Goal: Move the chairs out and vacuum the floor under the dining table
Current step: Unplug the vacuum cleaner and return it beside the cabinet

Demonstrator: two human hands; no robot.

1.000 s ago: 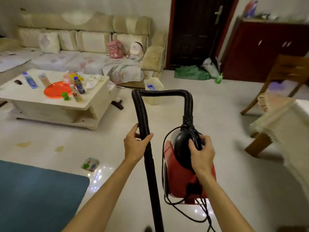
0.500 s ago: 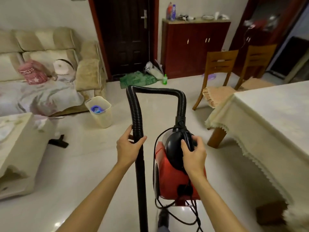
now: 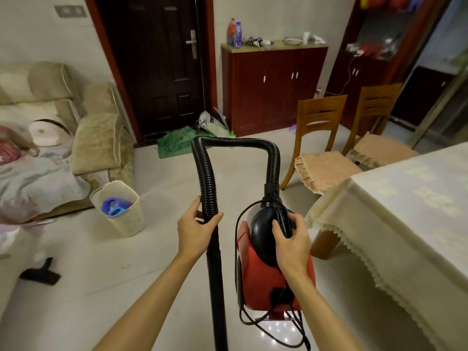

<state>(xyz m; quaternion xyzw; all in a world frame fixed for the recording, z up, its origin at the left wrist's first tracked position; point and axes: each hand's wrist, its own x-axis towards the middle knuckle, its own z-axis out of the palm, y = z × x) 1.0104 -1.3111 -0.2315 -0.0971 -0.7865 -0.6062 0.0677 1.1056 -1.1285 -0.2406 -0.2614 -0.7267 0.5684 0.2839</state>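
Chairs (image 3: 319,115) nearer, L hand (image 3: 195,230) grips ribbed hose (image 3: 206,178), R hand (image 3: 291,240) grips vac (image 3: 263,279)

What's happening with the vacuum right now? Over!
Left hand grips hose. Right hand holds red vacuum by its top, beside dining table. Near chair, far chair at table, not yet pulled out.

Left of me sits a beige sofa (image 3: 98,138) with a white wastebasket (image 3: 126,224) just beside it; ahead, dark door (image 3: 157,72), green mat (image 3: 177,144) at its foot, red cabinet (image 3: 273,92) carrying two bottles (image 3: 238,35).
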